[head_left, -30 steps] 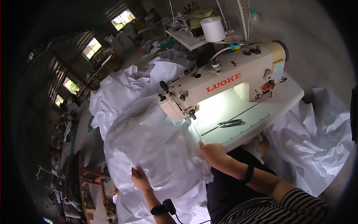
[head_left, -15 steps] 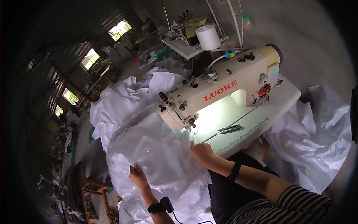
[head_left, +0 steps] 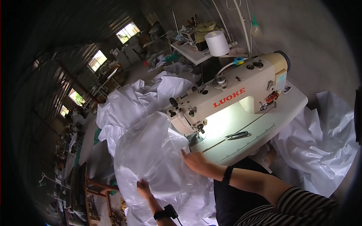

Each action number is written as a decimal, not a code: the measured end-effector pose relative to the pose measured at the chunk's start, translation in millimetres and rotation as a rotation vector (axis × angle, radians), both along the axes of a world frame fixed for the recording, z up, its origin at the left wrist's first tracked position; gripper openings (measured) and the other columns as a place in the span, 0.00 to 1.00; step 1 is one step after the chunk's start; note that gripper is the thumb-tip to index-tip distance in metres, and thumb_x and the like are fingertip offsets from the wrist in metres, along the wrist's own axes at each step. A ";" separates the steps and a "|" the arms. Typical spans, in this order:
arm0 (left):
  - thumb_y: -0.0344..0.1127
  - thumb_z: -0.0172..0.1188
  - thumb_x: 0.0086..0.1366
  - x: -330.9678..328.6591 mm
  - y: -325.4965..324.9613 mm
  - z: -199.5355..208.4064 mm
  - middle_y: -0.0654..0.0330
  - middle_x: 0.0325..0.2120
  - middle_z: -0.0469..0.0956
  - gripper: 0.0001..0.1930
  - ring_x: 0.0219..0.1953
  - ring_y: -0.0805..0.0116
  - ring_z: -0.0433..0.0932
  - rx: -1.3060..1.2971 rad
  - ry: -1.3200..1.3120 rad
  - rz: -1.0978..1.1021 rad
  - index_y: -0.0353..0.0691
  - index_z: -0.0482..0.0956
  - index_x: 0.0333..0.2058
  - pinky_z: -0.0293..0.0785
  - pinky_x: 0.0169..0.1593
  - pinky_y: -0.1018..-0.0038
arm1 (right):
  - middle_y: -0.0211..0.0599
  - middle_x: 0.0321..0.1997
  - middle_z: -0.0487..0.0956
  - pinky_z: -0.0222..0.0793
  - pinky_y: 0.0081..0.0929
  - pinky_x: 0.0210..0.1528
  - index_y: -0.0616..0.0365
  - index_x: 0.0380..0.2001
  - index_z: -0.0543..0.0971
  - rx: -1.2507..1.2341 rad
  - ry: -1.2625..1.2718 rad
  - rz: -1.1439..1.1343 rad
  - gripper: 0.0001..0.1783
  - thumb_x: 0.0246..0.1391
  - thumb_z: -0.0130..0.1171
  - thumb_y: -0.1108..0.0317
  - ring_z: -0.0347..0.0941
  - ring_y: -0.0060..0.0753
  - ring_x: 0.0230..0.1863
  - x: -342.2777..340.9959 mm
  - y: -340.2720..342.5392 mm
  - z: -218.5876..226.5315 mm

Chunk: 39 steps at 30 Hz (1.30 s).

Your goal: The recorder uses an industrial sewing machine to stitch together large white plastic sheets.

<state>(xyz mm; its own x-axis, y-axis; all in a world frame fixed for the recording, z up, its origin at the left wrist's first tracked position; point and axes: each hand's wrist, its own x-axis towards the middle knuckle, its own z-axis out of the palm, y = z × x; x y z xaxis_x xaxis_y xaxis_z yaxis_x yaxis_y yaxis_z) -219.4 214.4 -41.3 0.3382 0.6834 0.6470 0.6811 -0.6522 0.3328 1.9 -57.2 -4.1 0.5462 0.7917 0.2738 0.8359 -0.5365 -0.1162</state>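
Observation:
A large white, shiny plastic-like sheet (head_left: 151, 150) lies heaped in folds left of a cream sewing machine (head_left: 230, 90). My left hand (head_left: 144, 190) is closed on the sheet low on its near side. With fingers closed, my right hand (head_left: 196, 162) holds the sheet's right edge, just in front and left of the machine's needle end. The sheet's edge is apart from the presser foot (head_left: 199, 136), and the metal plate beneath shows. Small thread snips (head_left: 237, 135) lie on the lit machine bed, right of my right hand.
More white sheeting (head_left: 320, 147) hangs at the right of the machine table (head_left: 249, 145). A white thread cone (head_left: 217, 43) stands behind the machine, near a cluttered side table (head_left: 192, 52). A wooden frame (head_left: 100, 192) is at the lower left.
My right hand has moved left, away from the needle area, drawing the sheet's edge off the machine bed. My left hand still grips the sheet, slightly lower. The whole view has shifted a little.

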 end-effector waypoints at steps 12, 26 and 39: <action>0.43 0.56 0.68 -40.8 -6.5 -17.6 0.42 0.20 0.75 0.18 0.22 0.38 0.74 0.013 0.002 0.087 0.36 0.69 0.25 0.66 0.24 0.50 | 0.34 0.41 0.77 0.72 0.33 0.49 0.55 0.37 0.76 0.275 -0.159 -0.259 0.09 0.56 0.61 0.64 0.74 0.36 0.46 104.7 -213.9 -7.0; 0.46 0.57 0.67 -49.9 -5.3 -6.3 0.41 0.26 0.76 0.17 0.30 0.39 0.76 -0.239 0.023 0.096 0.34 0.71 0.31 0.70 0.34 0.50 | 0.45 0.25 0.79 0.75 0.42 0.32 0.65 0.40 0.70 0.018 0.265 -0.059 0.13 0.61 0.54 0.64 0.78 0.52 0.30 51.3 -21.4 17.5; 0.21 0.60 0.59 72.6 -231.7 154.2 0.55 0.42 0.78 0.12 0.44 0.63 0.77 -0.155 -0.199 -0.643 0.35 0.79 0.43 0.74 0.46 0.71 | 0.38 0.28 0.82 0.75 0.37 0.32 0.55 0.37 0.72 0.465 0.244 -0.335 0.15 0.59 0.61 0.56 0.81 0.43 0.28 98.5 -205.9 5.8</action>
<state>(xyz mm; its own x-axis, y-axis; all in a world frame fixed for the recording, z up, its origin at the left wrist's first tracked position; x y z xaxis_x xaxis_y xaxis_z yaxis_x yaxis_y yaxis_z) -146.7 -17.3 112.9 0.5927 0.4764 0.6494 0.0913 -0.8409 0.5335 100.3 -263.1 1.8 0.8349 0.3941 0.3844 0.5503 -0.6125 -0.5674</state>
